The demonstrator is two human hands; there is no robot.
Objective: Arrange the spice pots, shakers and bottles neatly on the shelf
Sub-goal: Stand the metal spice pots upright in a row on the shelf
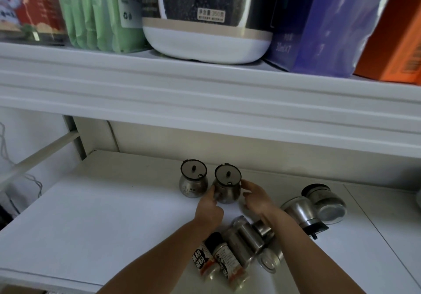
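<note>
Toppled bottles (222, 256) on white shelf (102, 214); left hand (208, 209) grips pot (227, 190), right hand (256, 198) spread alongside.

Home kitchen storage: a white shelf unit (205, 93) carries boxed and bagged groceries, among them a white-based tub (205, 47) showing dark seeds and an orange carton (396, 43), above steel spice pots (193, 184) and labelled shakers (218, 259).

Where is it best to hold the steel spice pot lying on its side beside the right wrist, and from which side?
Probably its round steel belly, from above: the lying spice pot has its top side free, while another lying pot crowds its right. Avoid the black lid, which faces the front of the shelf and may come loose.
</note>
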